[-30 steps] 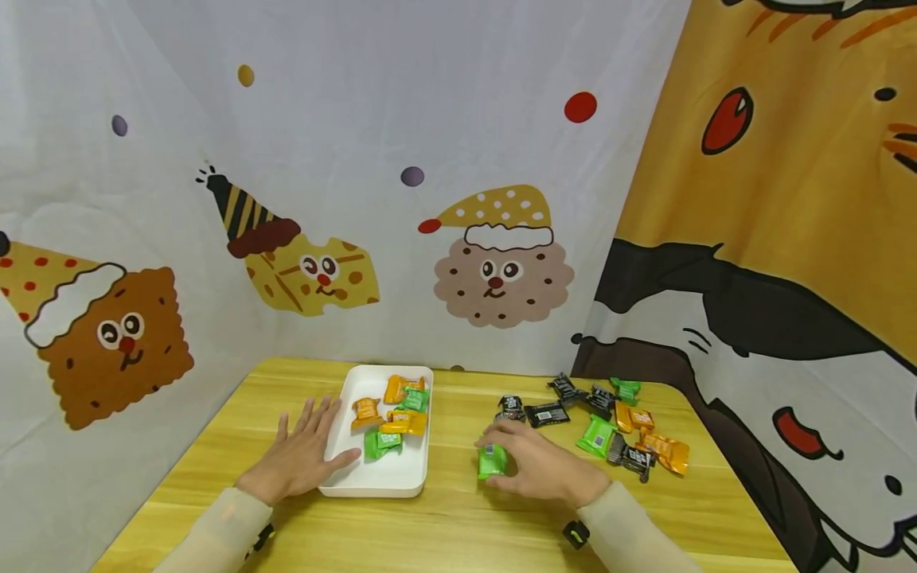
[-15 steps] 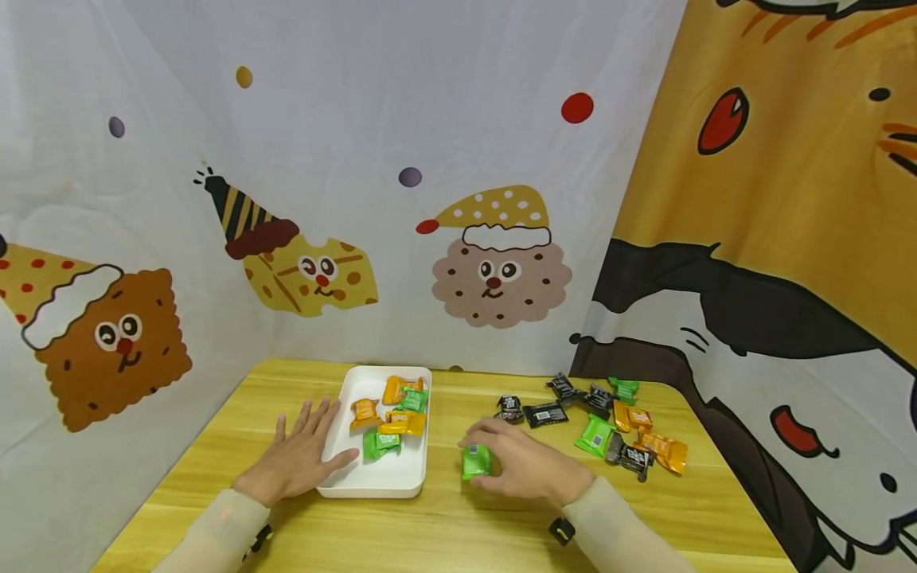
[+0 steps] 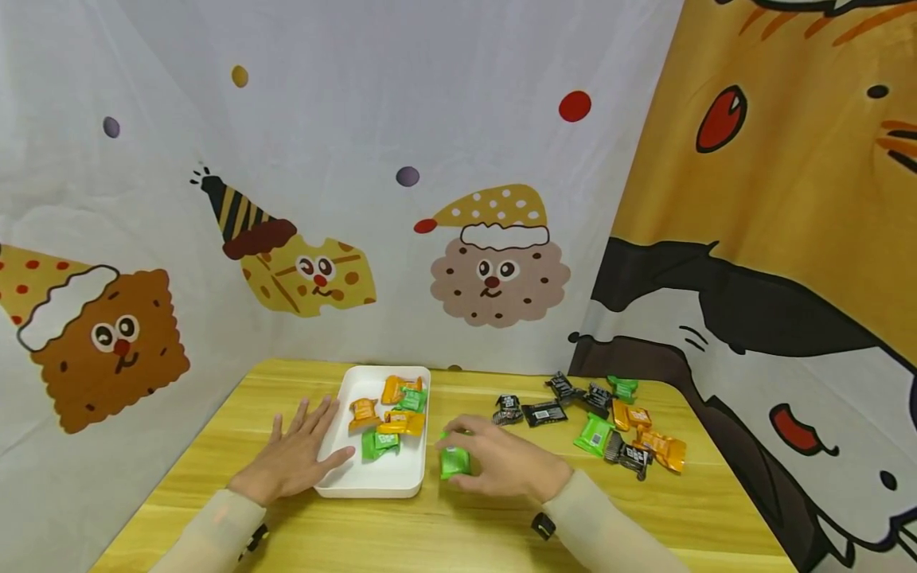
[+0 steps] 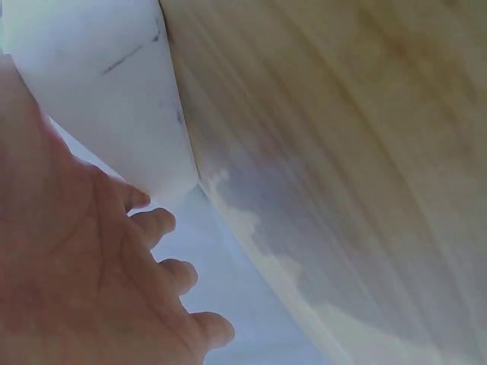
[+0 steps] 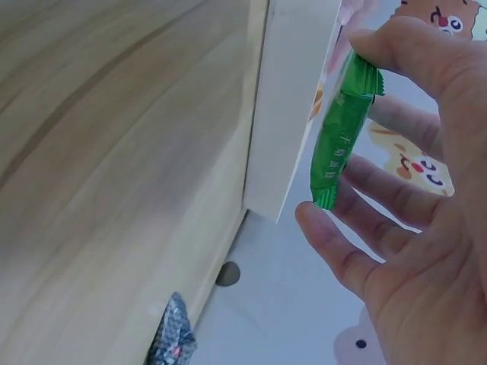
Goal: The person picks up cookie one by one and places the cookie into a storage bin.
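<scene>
A small green-wrapped candy is pinched between the thumb and fingers of my right hand, just right of the white tray. In the right wrist view the candy is held above the table, near the tray's side wall. My left hand lies with spread, straight fingers against the tray's left rim; the left wrist view shows its fingers beside the tray's outer wall. Inside the tray are several wrapped candies, among them an orange one and a green one.
On the right of the wooden table lie several loose candies: black ones, green ones and orange ones. A printed cloth hangs behind the table's back edge, and another along the right.
My right hand has moved left with the green candy, from the middle of the table to just beside the tray. The left hand stays on the tray's rim.
</scene>
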`<state>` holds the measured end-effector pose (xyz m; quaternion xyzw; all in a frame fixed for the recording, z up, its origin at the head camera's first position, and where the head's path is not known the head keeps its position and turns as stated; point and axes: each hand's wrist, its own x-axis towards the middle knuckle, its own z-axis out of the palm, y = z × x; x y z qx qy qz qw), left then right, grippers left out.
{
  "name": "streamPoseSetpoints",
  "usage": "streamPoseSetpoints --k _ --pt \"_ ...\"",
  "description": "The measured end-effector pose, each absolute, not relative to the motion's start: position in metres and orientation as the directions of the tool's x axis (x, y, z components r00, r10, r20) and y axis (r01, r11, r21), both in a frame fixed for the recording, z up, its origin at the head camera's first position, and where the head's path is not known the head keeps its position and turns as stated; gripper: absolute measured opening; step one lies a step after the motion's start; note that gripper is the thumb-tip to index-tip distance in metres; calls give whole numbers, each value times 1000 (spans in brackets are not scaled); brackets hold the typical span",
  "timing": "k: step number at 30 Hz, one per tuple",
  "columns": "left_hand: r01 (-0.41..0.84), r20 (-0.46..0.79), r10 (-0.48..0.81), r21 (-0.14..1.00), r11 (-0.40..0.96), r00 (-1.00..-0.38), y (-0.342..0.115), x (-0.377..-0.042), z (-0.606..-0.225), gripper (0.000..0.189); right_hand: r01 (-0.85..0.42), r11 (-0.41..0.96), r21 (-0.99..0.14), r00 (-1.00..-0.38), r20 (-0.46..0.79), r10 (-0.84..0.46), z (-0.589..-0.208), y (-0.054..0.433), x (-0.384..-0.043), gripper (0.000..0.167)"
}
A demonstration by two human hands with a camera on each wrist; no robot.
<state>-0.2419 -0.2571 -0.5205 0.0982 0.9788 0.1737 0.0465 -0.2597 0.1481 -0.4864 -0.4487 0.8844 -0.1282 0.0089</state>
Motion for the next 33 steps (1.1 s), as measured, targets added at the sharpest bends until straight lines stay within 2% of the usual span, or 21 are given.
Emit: streamPoseSetpoints --k 14,20,25,33 --pt "175 -38 200 338 924 -979 -256 -240 -523 108 -864 474 -168 -498 148 -854 -490 109 -259 55" --pt "167 -43 193 340 926 -980 -256 -239 -523 109 -878 457 -144 -476 156 -866 -493 96 -258 54" --pt "172 -44 197 328 929 -979 -255 -240 -524 109 -886 448 -118 -462 163 -872 -497 89 -261 53" --pt "178 -32 198 322 930 -980 -256 -240 -525 109 -878 465 -118 -478 151 -865 -499 81 -264 55"
